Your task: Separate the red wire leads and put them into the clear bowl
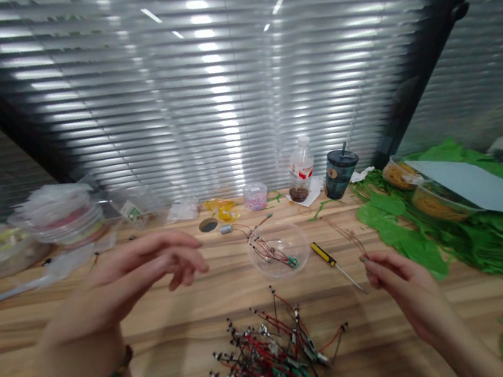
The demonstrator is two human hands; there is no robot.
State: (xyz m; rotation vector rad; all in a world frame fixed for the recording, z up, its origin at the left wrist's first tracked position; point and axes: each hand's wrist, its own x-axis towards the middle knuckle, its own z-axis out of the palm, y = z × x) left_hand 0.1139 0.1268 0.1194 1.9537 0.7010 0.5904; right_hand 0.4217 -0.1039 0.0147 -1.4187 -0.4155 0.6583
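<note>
My left hand (159,271) hovers over the left part of the wooden table, fingers apart and holding nothing. On the right, my right hand (400,282) pinches a small part with thin reddish wires (354,239) that trail up and to the left. Between the hands sits a clear round bowl (257,265) with a few wired pieces and a green part inside. A yellow and black screwdriver (324,254) lies between the bowl and my right hand. Nearest the camera is a large tangled pile of red and black wired parts (272,371).
A small motor (226,229) lies behind the bowl. Along the back stand a bottle (302,167), a dark cup (340,173) and a small pink-filled tub (255,197). Green leaf shapes (486,239) cover the right side; stacked plastic containers (61,217) stand at the left.
</note>
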